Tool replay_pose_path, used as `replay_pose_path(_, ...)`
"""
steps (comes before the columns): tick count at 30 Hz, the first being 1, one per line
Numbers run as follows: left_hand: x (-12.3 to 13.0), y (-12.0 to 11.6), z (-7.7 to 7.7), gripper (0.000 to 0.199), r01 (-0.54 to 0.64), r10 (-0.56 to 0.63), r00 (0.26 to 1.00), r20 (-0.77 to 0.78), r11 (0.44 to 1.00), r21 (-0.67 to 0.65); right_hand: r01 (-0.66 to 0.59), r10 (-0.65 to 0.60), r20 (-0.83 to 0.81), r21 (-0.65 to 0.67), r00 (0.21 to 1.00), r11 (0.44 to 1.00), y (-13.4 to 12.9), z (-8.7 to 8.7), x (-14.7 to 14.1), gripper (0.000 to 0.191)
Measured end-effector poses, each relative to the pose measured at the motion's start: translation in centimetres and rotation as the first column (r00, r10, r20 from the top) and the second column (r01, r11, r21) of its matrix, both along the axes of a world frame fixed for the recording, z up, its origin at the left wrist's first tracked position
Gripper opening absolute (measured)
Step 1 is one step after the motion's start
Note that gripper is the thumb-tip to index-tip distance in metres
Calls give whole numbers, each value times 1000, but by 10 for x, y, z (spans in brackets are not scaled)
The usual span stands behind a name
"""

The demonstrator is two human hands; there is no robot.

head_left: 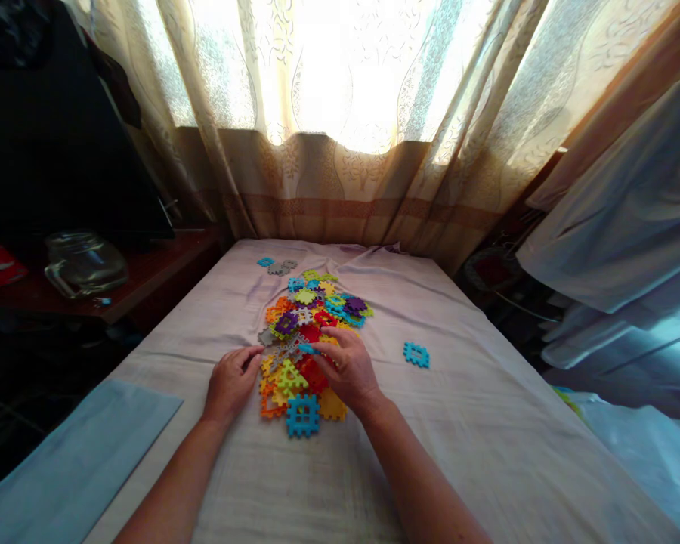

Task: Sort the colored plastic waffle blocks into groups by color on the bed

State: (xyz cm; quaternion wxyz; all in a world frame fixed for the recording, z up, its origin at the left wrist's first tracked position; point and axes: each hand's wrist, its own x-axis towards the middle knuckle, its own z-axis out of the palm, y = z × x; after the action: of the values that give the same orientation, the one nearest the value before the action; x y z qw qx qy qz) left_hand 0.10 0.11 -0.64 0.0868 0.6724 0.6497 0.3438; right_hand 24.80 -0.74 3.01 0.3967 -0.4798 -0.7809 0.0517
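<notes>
Seeing, at the left, a clear glass jar with a side handle (85, 264), standing on a dark reddish-brown wooden surface (153, 264); not making out any contents clearly through the glass.

Working at a heap of flat, notched plastic pieces (310, 332), lying loose on a pale, creased cloth sheet (470, 453). Noting blue, red, orange, yellow, green, purple and grey among the colours, and squares, triangles and rounded cog-like forms among the shapes, many pierced by openings. Facing, at the near end of the heap, a blue square plastic piece with a four-part window (302, 415); viewing a yellow-green triangular plastic piece (292, 384) just beyond. Locating a blue rectangular plastic frame (408, 352) to the right, well apart from the heap.

Holding a small blue plastic piece (307, 348) pinched between thumb and fingers of the right hand (351, 370), over the middle of the heap. Angling the right forearm inward from the lower right. Positioning the left hand (232, 385) at the left side of the heap, fingers curled and thumb near the forefinger; cannot tell whether gripping a piece. Angling the left forearm inward from the lower left.
</notes>
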Motion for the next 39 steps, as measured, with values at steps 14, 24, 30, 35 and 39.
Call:
replay_pose_path(14, 0, 1, 0, 38, 4, -4, 999, -40, 1000, 4, 652, -760, -82, -460, 645, 603, 26, -18, 150, 32)
replay_pose_path(24, 0, 1, 0, 38, -4, 4, 999, -47, 1000, -6, 651, -684, 5, -311, 730, 693, 24, 3, 132, 29)
replay_pose_path(30, 1, -1, 0, 36, -4, 4, 999, -33, 1000, 4, 30, 1, 77, -408, 997, 913, -1, 41, 47, 17)
replay_pose_path(35, 0, -1, -1, 35, 10, -10, 1000, -20, 1000, 21, -42, 288, 409, -514, 866, 857, -29, 53, 1, 16)
replay_pose_path(39, 1, -1, -1, 36, 12, -12, 1000, -2, 1000, 10, -30, 301, 487, -488, 820, 872, -36, 47, -9, 33)
